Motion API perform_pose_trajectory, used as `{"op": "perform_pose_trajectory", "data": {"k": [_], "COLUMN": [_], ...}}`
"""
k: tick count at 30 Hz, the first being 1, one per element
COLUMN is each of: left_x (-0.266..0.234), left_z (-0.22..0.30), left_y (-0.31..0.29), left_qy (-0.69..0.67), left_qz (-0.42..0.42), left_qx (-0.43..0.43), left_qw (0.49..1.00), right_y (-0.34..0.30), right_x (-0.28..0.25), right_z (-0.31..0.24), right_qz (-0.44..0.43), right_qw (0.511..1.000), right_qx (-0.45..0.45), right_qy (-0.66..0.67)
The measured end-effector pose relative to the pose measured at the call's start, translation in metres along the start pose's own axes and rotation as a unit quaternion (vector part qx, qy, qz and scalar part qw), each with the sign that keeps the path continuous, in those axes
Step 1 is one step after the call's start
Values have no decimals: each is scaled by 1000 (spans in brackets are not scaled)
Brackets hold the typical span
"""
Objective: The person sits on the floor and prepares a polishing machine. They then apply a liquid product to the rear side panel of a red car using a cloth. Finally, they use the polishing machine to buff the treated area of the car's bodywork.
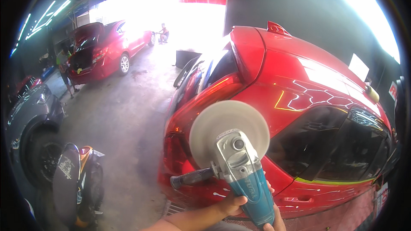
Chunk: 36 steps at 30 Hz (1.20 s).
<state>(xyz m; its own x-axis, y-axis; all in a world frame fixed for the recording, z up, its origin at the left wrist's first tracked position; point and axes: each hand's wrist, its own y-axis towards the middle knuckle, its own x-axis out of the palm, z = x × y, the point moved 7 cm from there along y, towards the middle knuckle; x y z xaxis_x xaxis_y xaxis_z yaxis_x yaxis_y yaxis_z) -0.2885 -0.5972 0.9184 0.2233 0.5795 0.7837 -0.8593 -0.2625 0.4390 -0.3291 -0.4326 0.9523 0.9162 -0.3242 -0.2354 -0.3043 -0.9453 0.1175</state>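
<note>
A teal and silver rotary polisher with a large round off-white pad is held out in front of me. My left hand is closed around its body from the left. Lower down, my right hand grips the rear of the body, with part of that hand hidden. Its black side handle sticks out to the left, with no hand on it. Behind the pad is the rear corner of a red car, close to the tail light. Whether pad and paint touch, I cannot tell.
Yellow-green tape runs below the car's dark side windows. At left stand a motorcycle and a dark vehicle. Farther off, a second red car has its trunk raised, with one person behind it and another crouching near its front.
</note>
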Motion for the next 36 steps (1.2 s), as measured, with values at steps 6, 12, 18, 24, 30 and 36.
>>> {"op": "perform_pose_trajectory", "data": {"k": [6,12,18,24,30,36], "left_x": [10,11,9,33,33,23], "left_z": [-8,-29,-45,-19,-30,-34], "left_y": [60,77,27,114,116,84], "left_qy": [48,72,62,91,99,93], "left_qz": [-23,-43,1,-24,-41,-22], "left_qx": [-93,-139,-127,-139,-151,-157], "left_qw": [994,987,990,986,983,983], "right_y": [-4,-33,-39,-6,-11,-26], "right_x": [-18,-38,-28,-45,-51,-44], "right_z": [18,85,71,39,53,70], "right_qz": [110,145,127,191,202,182], "right_qw": [982,968,970,957,952,977], "right_qx": [47,80,98,9,-55,-23], "right_qy": [143,189,184,218,223,109]}}
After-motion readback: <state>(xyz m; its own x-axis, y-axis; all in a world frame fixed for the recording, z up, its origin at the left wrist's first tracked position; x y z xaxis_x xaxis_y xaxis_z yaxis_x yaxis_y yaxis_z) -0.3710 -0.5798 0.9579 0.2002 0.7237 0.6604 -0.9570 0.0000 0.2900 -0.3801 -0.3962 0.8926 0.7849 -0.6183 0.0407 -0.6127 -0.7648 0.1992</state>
